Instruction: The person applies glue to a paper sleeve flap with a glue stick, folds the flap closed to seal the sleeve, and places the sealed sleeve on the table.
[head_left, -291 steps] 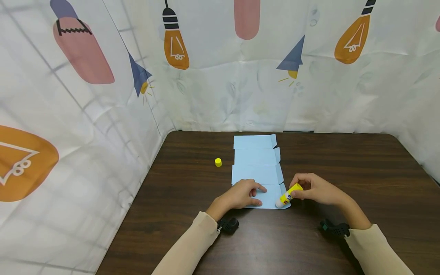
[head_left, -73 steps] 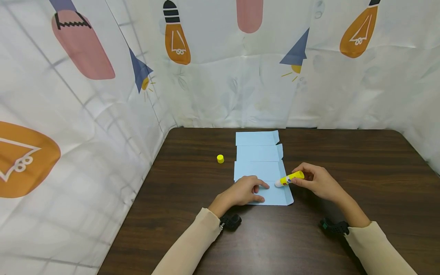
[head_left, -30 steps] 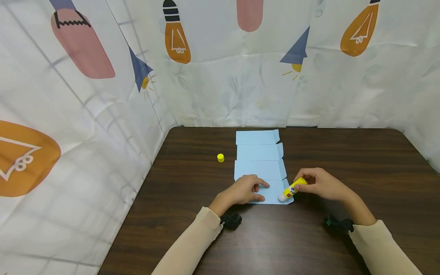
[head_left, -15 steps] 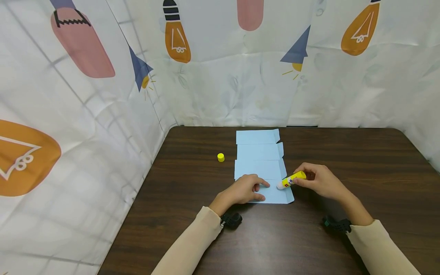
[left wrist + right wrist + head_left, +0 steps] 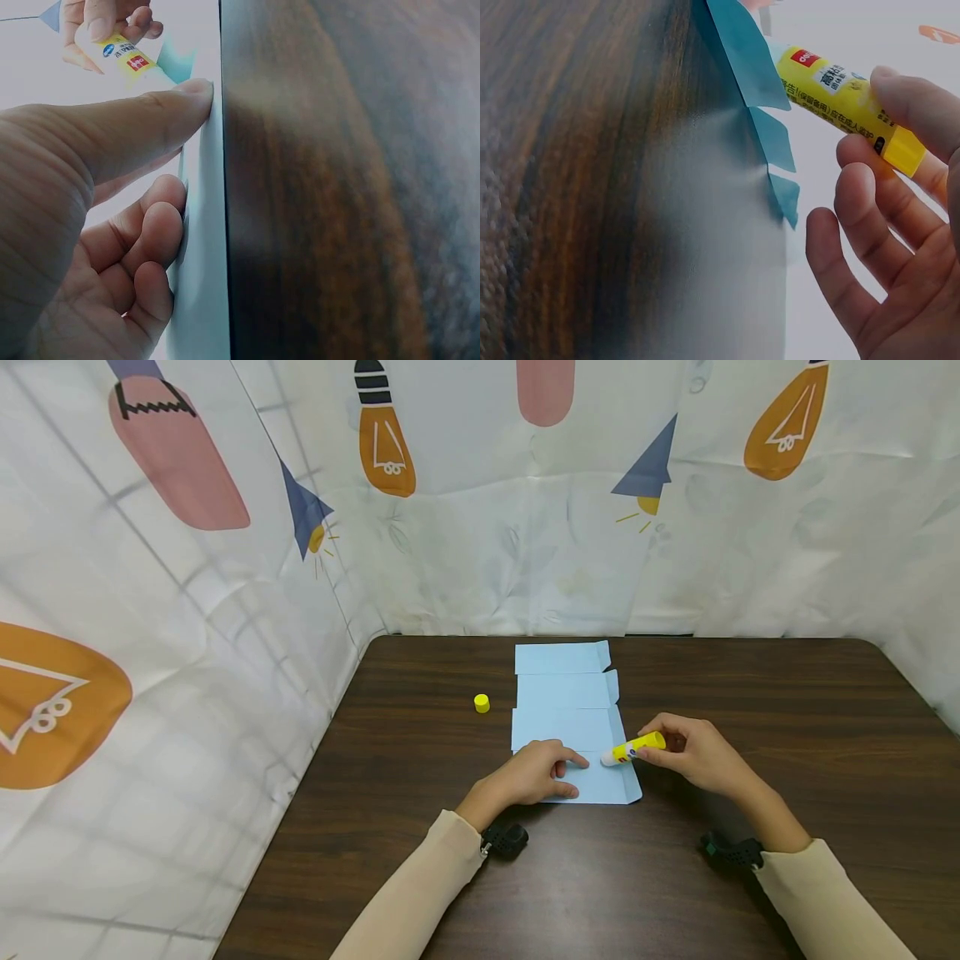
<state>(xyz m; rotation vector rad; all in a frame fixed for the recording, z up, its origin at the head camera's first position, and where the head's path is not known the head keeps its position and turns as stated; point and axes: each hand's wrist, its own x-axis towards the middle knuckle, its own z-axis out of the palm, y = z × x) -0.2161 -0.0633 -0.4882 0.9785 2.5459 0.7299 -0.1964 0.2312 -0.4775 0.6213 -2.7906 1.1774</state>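
Observation:
A light blue sheet of card [image 5: 564, 728], creased into panels with flaps along its right side, lies flat on the table. My left hand [image 5: 525, 774] rests on its nearest panel, index fingertip and thumb touching the card and the other fingers curled under. In my right hand [image 5: 693, 758] I hold a yellow glue stick [image 5: 637, 747] between thumb and fingers near its rear end. Its white front end points left and down, right at the nearest panel beside the flap fold. In the right wrist view the glue stick [image 5: 836, 94] shows a red label, and the card's flaps [image 5: 774, 139] tilt up.
A small yellow cap [image 5: 482, 703] stands on the dark wooden table [image 5: 420, 752], left of the card. Behind the table hangs a white printed curtain [image 5: 465, 560], which also runs along the left side.
The glue stick has swept along the nearest flap, from its front corner back to the far end, then slightly left. My left hand keeps its place on the card.

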